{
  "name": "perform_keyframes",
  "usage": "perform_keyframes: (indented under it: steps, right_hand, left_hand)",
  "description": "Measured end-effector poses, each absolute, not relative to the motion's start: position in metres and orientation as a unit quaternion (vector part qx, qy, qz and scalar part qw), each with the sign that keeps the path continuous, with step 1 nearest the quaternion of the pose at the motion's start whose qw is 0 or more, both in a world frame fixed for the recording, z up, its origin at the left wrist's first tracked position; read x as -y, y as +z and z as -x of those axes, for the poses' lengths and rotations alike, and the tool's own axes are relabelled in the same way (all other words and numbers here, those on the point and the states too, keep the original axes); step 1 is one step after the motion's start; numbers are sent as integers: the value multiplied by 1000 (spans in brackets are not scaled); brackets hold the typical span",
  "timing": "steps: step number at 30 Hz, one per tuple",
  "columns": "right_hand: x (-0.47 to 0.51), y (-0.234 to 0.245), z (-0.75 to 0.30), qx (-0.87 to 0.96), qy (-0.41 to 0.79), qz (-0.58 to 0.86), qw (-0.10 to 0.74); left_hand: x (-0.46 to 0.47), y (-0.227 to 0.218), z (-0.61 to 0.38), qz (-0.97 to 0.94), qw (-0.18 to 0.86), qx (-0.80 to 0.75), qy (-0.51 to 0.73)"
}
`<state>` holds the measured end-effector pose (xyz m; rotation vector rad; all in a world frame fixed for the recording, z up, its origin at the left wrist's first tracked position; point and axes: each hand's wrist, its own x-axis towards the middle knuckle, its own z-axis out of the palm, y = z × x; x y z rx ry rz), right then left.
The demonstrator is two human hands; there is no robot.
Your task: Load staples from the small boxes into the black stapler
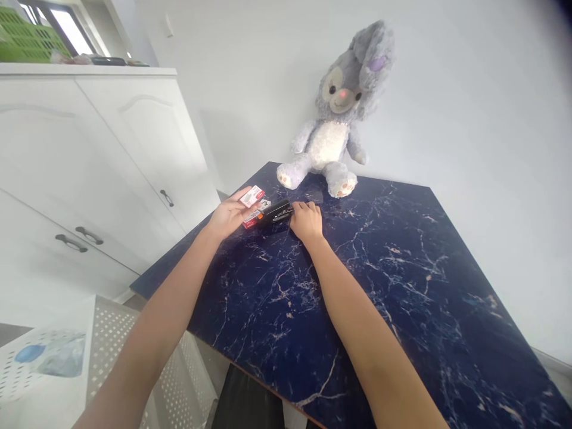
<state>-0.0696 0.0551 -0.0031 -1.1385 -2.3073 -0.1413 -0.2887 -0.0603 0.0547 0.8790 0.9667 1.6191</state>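
Observation:
My left hand (227, 215) is closed around a small white-and-red box (252, 196), held just above the table near its far left edge. Below that box, a second red-and-white box (250, 222) lies by the left end of a black oblong thing (276, 212), which looks like a stapler and has an orange patch. The fingers of my right hand (307, 220) are curled at the right end of the black stapler. Its fingertips are partly hidden, but they appear to grip that end.
A grey plush rabbit (330, 140) sits at the back of the dark blue marbled table (286, 310), against the wall. White cabinets (111, 149) stand to the left, with a green basket (31, 39) on top. White perforated baskets (111, 328) are below the table's left edge.

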Motion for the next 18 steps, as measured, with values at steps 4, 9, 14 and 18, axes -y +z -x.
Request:
perform_keyframes:
  steps: [4, 9, 14, 18]
  right_hand:
    - [-55, -1, 71, 851, -62, 438, 282]
    - [-60, -3, 71, 853, -43, 442, 276]
    - [-66, -6, 68, 869, -10, 406, 283]
    - [-68, -7, 67, 886, 17, 373, 276]
  left_hand:
    - [58, 53, 288, -374, 517, -403, 656]
    - [57, 52, 285, -370, 529, -385, 659]
    - [55, 49, 283, -347, 517, -413, 664]
    - [53, 47, 282, -322, 503, -439, 672]
